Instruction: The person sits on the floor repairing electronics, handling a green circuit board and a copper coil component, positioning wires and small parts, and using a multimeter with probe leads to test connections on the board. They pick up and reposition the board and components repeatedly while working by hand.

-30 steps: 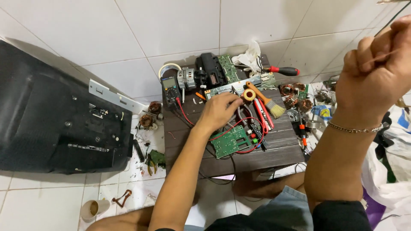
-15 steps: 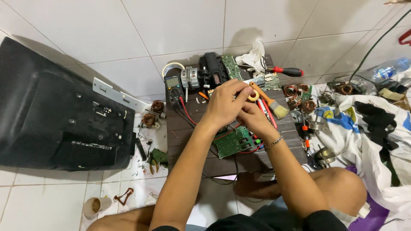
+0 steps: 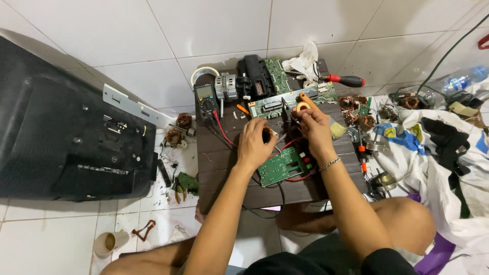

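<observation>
Both hands mid-table over circuit board, parts crowding edges

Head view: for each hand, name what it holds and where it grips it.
The left hand closes around a dark tool handle. The right hand pinches a small tan spool by its rim between its fingertips.

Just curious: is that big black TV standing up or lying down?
Lying down: the TV rests screen-down on the tiled floor, its back panel facing up.
</observation>
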